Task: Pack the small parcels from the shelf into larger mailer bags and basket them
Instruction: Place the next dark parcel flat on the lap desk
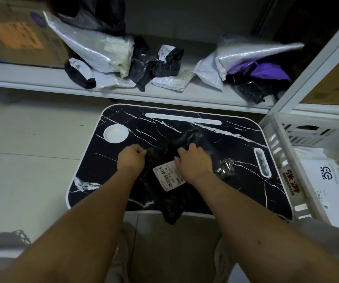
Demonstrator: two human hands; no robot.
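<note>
Black mailer bag point(164, 193) on lap table point(95, 172); edge pinched by left hand point(131, 158), top gripped by right hand point(194, 164). Mouth best held wide, label kept flat.

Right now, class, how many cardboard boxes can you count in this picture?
2. One cardboard box stands on the shelf at far left, bearing an orange label. A second box shows at the right edge, behind the shelf upright. Others may be hidden outside the view.

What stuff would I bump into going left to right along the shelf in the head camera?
Cardboard box → big silver mailer bag → crumpled black parcel → small white parcel → white mailer bag → purple bag
</note>
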